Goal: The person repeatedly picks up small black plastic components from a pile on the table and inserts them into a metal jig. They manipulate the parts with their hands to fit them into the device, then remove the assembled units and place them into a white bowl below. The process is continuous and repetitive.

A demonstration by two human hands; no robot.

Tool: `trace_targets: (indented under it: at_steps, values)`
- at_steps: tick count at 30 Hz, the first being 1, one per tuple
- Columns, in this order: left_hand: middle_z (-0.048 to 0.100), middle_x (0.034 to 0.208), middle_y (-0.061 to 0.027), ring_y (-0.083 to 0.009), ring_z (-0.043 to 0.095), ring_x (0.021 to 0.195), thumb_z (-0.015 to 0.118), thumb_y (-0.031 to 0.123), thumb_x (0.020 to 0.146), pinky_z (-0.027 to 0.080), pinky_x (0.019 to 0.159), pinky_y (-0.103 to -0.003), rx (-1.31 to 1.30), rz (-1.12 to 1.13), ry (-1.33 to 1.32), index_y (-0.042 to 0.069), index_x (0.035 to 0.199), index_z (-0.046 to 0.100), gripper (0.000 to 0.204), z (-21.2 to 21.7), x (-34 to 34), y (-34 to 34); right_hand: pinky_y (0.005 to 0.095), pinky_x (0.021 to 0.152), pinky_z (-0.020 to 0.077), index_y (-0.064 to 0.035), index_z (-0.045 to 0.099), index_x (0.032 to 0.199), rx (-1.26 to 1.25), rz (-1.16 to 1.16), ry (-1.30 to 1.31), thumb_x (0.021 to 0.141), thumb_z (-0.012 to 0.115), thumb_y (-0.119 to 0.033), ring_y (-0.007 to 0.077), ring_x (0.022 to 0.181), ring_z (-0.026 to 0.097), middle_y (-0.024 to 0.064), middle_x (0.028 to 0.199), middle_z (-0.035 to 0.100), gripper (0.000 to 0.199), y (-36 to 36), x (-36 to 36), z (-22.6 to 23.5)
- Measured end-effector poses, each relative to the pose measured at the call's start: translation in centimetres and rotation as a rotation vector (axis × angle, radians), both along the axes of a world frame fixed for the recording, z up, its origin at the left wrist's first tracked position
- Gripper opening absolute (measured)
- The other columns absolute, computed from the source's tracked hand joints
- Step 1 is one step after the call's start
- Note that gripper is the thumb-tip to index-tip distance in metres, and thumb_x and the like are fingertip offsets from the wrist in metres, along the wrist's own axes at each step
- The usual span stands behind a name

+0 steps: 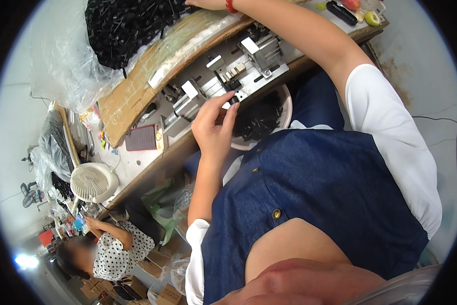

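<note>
My left hand (213, 124) pinches a small black part (234, 100) between thumb and fingertips, right at the front edge of a metal jig (238, 63) on the workbench. My right arm stretches far across the bench, a red bracelet (231, 6) on its wrist. My right hand (200, 3) lies at the picture's top edge, on a big heap of black parts (127, 25) in clear plastic; its fingers are cut off from view. A white bowl (288, 104) holding more black parts sits just below the jig, near my lap.
A sheet of cardboard (137, 86) lies under the heap. A reddish phone (141, 137) and a white desk fan (92, 181) stand on the bench's left part. Fruit (372, 19) and a black bar-shaped object (341, 12) are at the far end. A person in a dotted top (119, 249) works lower left.
</note>
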State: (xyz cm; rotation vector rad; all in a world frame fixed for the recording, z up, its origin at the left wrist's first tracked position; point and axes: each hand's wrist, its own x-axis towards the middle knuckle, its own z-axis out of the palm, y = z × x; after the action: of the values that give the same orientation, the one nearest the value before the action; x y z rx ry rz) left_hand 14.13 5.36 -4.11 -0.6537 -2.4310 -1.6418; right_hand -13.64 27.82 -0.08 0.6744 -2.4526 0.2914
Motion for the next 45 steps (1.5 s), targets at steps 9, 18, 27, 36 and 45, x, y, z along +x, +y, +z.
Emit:
trace_targets:
  at_steps: [9, 18, 27, 36, 45]
  values:
    - [0.063, 0.111, -0.006, -0.0145, 0.064, 0.065, 0.08, 0.006, 0.086, 0.055, 0.063, -0.03, -0.245, 0.122, 0.237, 0.01, 0.107, 0.078, 0.022, -3.4, -1.0, 1.5, 0.0435, 0.086, 0.0442, -0.0114, 0.073, 0.089, 0.039, 0.111, 0.05, 0.083, 0.076, -0.02, 0.0311, 0.106, 0.055, 0.0062, 0.1, 0.064, 0.011, 1.4, 6.4, 2.1]
    - [0.071, 0.131, -0.0084, -0.0245, 0.075, 0.1, 0.076, 0.009, 0.09, 0.06, 0.085, -0.034, -0.325, 0.138, 0.227, 0.012, 0.118, 0.077, 0.029, -3.7, -1.2, 1.9, 0.0256, 0.076, 0.0526, -0.0018, 0.066, 0.114, -1.147, 0.368, -0.316, 0.096, 0.07, -0.01, 0.013, 0.087, 0.069, 0.0094, 0.104, 0.073, 0.02, 1.9, 15.6, 1.5]
    - [0.071, 0.129, -0.006, -0.0265, 0.075, 0.094, 0.076, 0.011, 0.089, 0.062, 0.076, -0.034, -0.355, 0.108, 0.124, 0.013, 0.123, 0.073, 0.033, -2.2, -1.0, 1.6, 0.0383, 0.095, 0.0449, -0.0078, 0.064, 0.125, -0.641, 0.333, -0.27, 0.099, 0.066, -0.017, 0.0261, 0.096, 0.069, 0.0049, 0.108, 0.072, 0.027, 0.5, 25.0, -2.7]
    - [0.073, 0.114, -0.0123, -0.0267, 0.07, 0.086, 0.069, 0.014, 0.093, 0.055, 0.072, -0.038, -0.57, 0.329, 0.929, 0.013, 0.117, 0.074, 0.024, 5.3, -15.0, -0.5, 0.0408, 0.099, 0.0491, -0.0053, 0.066, 0.113, -0.215, 0.288, -0.218, 0.089, 0.069, -0.007, 0.0318, 0.114, 0.056, 0.0094, 0.128, 0.062, 0.024, -1.6, 26.9, -6.1]
    - [0.076, 0.093, -0.0102, -0.0242, 0.071, 0.081, 0.075, 0.02, 0.09, 0.055, 0.077, -0.037, -0.658, 0.1, 0.37, 0.01, 0.116, 0.075, 0.027, 6.5, -19.2, -0.2, 0.0403, 0.098, 0.0496, -0.0052, 0.066, 0.113, -0.048, 0.265, -0.105, 0.086, 0.067, -0.011, 0.0296, 0.112, 0.056, 0.0076, 0.128, 0.064, 0.027, -1.9, 25.6, -7.4]
